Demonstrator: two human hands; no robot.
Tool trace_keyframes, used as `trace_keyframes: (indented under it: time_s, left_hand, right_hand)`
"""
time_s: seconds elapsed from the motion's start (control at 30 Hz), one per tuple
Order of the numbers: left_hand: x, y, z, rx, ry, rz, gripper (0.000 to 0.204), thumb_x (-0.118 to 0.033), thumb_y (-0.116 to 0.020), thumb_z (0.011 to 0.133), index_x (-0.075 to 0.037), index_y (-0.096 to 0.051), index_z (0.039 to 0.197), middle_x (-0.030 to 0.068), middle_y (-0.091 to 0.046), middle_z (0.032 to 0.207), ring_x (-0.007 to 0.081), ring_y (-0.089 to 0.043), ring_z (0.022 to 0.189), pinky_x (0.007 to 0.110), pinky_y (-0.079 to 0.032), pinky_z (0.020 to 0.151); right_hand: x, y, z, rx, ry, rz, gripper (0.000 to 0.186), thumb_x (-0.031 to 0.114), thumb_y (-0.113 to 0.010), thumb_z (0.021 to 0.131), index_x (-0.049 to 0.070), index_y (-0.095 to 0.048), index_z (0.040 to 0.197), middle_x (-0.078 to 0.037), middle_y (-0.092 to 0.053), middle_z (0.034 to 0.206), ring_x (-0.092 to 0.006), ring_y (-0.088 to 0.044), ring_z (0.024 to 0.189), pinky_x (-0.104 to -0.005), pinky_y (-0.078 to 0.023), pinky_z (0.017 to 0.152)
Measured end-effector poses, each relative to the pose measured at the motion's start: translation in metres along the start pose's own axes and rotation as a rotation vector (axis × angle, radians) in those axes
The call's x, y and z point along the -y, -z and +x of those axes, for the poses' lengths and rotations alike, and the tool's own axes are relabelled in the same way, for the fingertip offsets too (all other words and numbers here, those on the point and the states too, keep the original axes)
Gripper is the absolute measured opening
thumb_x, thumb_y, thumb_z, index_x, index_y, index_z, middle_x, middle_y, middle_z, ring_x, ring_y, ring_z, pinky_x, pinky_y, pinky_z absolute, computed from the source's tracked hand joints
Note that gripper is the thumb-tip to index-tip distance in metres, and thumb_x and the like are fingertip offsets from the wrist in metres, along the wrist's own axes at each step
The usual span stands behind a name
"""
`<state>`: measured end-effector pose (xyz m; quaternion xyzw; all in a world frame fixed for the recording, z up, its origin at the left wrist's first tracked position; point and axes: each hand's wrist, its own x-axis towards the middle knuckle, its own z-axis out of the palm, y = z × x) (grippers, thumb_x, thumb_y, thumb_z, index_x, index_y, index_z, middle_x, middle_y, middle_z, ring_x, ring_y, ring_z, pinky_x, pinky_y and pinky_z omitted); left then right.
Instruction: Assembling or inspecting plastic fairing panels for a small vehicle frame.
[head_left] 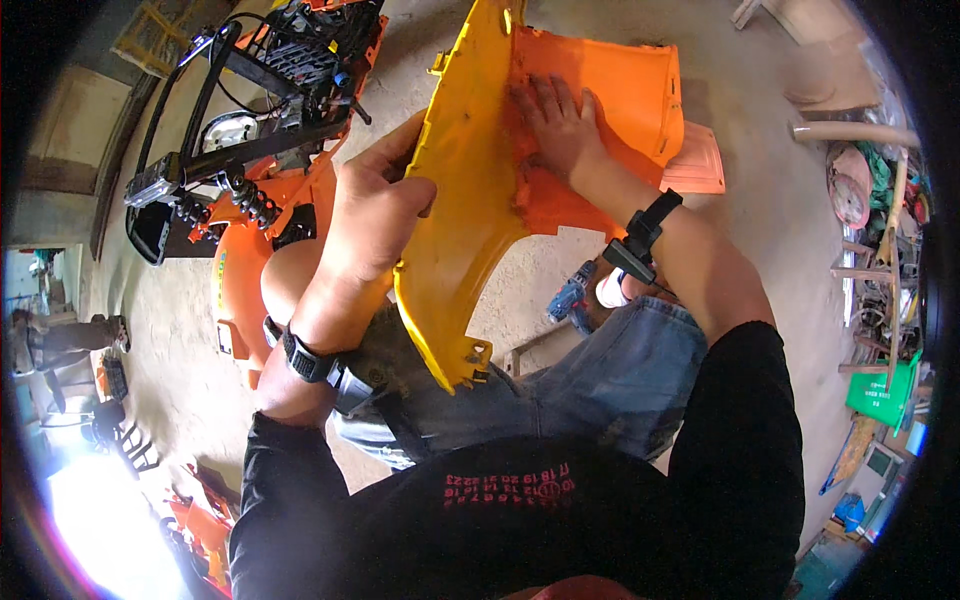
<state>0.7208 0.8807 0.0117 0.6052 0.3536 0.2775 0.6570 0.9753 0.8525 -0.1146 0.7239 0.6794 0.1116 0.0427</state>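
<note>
My left hand is closed on the edge of a large yellow plastic panel, thumb on the near face and the fingers hidden behind it. The panel stands steeply tilted above my lap. Against its right side sits a curved orange plastic panel; I cannot tell whether the two are joined. My right hand lies flat on the orange panel with its fingers spread, close to where orange meets yellow. A paler orange piece shows beneath the orange panel's right edge.
On the floor by my leg stands a blue power drill. At the left is a partly stripped orange vehicle with a black frame and coil springs. A green bin and clutter line the right wall. More orange parts lie lower left.
</note>
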Motion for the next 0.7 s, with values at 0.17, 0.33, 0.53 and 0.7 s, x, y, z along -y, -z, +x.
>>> trace_keyframes:
  time_s: [0.17, 0.33, 0.53, 0.7]
  left_hand:
    - [-0.002, 0.001, -0.002, -0.001, 0.004, -0.001, 0.063, 0.009, -0.047, 0.071, 0.001, -0.051, 0.134, 0.0038, -0.064, 0.107, 0.006, -0.054, 0.075, 0.018, -0.04, 0.061]
    - [-0.001, 0.0, -0.002, -0.023, 0.036, -0.064, 0.064, 0.009, -0.046, 0.071, 0.001, -0.05, 0.134, 0.0042, -0.064, 0.107, 0.0053, -0.053, 0.073, 0.017, -0.039, 0.06]
    - [0.008, 0.003, -0.004, -0.019, 0.019, -0.032, 0.064, 0.009, -0.046, 0.07, 0.002, -0.051, 0.133, 0.0043, -0.064, 0.107, 0.0057, -0.054, 0.074, 0.017, -0.039, 0.06]
    - [0.011, 0.007, 0.003, 0.028, 0.004, -0.014, 0.064, 0.009, -0.045, 0.07, 0.001, -0.051, 0.133, 0.0045, -0.064, 0.108, 0.0062, -0.056, 0.079, 0.016, -0.041, 0.063]
  right_hand:
    - [-0.013, -0.015, 0.005, -0.111, 0.015, -0.095, 0.1, 0.051, -0.071, 0.073, 0.019, -0.018, 0.15, -0.009, -0.025, 0.152, -0.0338, -0.022, 0.141, -0.0674, -0.021, 0.104]
    - [-0.013, -0.013, 0.007, -0.036, 0.06, -0.049, 0.092, 0.045, -0.067, 0.078, 0.02, -0.017, 0.151, -0.01, -0.02, 0.155, -0.0381, -0.021, 0.141, -0.0726, -0.016, 0.104]
    - [-0.009, -0.006, 0.004, 0.076, 0.061, -0.013, 0.095, 0.049, -0.07, 0.076, 0.022, -0.017, 0.151, -0.008, -0.021, 0.155, -0.0336, -0.018, 0.143, -0.068, -0.021, 0.106]
    - [-0.016, -0.01, 0.01, 0.203, 0.186, 0.095, 0.098, 0.043, -0.073, 0.075, 0.022, -0.015, 0.151, -0.009, -0.015, 0.157, -0.035, -0.016, 0.143, -0.0678, -0.021, 0.106]
